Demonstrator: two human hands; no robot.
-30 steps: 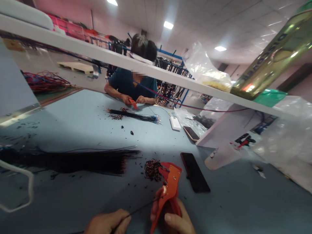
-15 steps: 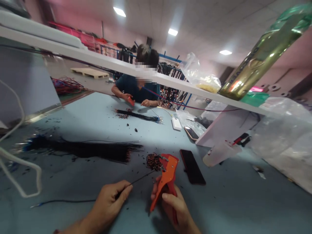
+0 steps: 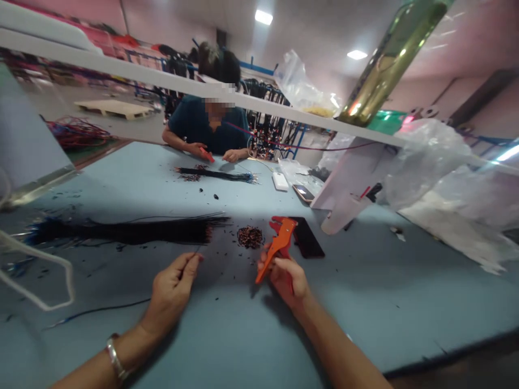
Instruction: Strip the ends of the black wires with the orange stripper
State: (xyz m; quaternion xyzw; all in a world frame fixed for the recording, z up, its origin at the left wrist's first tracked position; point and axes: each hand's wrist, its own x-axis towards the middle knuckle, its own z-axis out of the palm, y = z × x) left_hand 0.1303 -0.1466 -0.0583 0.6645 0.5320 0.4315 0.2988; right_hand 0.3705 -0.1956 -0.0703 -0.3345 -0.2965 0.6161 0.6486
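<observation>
My right hand (image 3: 286,275) is closed round the handles of an orange wire stripper (image 3: 279,246), whose jaws point up and away from me. My left hand (image 3: 174,286) pinches a thin black wire (image 3: 97,310) that trails off to the left across the blue table (image 3: 365,302). A thick bundle of black wires (image 3: 130,231) lies just beyond my left hand. Between the bundle's stripped ends and the stripper sits a small heap of cut insulation bits (image 3: 249,236).
A black phone (image 3: 306,243) lies right of the stripper. Across the table a person (image 3: 206,127) works on another wire bundle (image 3: 217,174) with a red tool. A white shelf (image 3: 170,81) spans overhead; plastic bags (image 3: 441,183) are piled at right. A white cord (image 3: 48,265) loops at left.
Both hands moved forward, farther from me, and my arms show more. The wire's end came out of the stripper jaws; my left hand pulled it left, toward the bundle.
</observation>
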